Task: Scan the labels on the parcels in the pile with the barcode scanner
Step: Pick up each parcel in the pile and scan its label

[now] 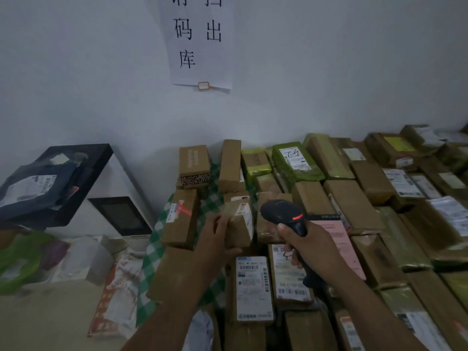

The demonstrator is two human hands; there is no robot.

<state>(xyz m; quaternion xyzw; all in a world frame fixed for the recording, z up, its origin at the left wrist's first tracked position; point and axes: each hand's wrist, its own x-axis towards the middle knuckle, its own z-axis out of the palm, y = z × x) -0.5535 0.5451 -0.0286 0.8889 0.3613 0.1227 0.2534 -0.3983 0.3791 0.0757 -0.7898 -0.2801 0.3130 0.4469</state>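
Both forearms enter at the bottom edge, nearest to me. I record the right hand (311, 245) curled round the handle of the black barcode scanner (283, 214), whose head, marked by a red band, sits above the fist. Just left of the scanner, the left hand (215, 239) grips a small brown parcel (240, 224), raised off the stack and tipped so that its white label (247, 215) faces the scanner head. Below the scanner lies a flat box (253, 287) with a barcode label facing up. Right of the scanner and behind it, the pile of parcels (367, 198) runs along the wall, mostly brown cartons, some in green wrap. Left of the scanner, a green checked cloth (157, 249) shows beneath the cartons. Further left stands a white machine (119, 216) with a dark screen and a dark mailer bag (33, 188) on top. Above the scanner, a paper sign (197, 41) hangs on the wall.
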